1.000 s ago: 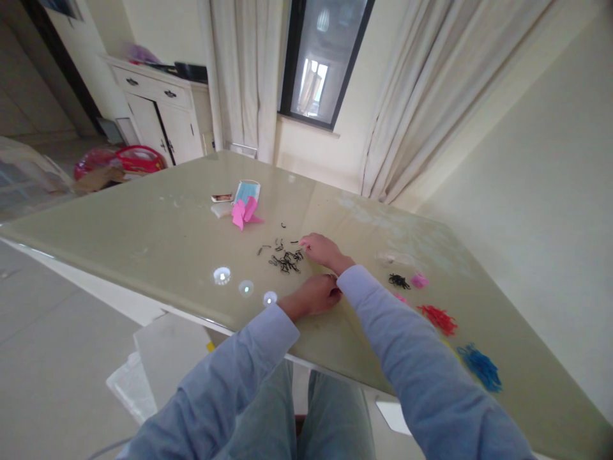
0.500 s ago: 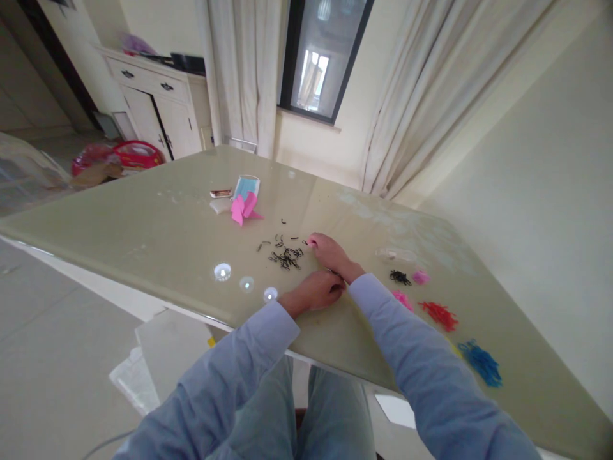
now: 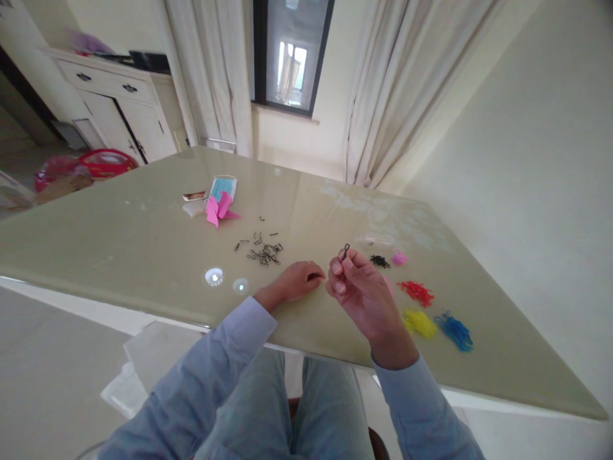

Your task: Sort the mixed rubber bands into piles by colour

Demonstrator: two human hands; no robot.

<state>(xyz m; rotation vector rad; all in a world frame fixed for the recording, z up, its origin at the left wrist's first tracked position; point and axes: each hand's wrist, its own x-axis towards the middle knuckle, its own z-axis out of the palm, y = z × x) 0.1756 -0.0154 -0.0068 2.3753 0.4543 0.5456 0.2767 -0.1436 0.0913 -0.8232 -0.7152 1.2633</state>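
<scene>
My right hand [image 3: 361,284] is raised over the table with its palm side showing, thumb and forefinger pinched on a small black loop [image 3: 346,249] that stands up from the fingertips. Resting on the tabletop to its left, my left hand [image 3: 297,281] has its fingers curled together; what they hold, if anything, is hidden. Just beyond the left hand lies a loose pile of small black looped pieces [image 3: 265,253], with several stray ones around it. Beside the right hand are heaps of thin bands: black [image 3: 380,261], red [image 3: 416,293], yellow [image 3: 419,322] and blue [image 3: 456,331].
On the glossy table [image 3: 158,255], a blue face mask [image 3: 223,186], folded pink paper [image 3: 219,207] and a small brown-and-white packet [image 3: 194,196] lie far left. A clear plastic item [image 3: 376,240] and a pink bundle [image 3: 399,257] sit right. Curtains and a wall stand beyond.
My right hand has left the edge of the black pile, moving right and up with a small black loop in its fingers. My left hand stays on the table. The view has shifted right.
</scene>
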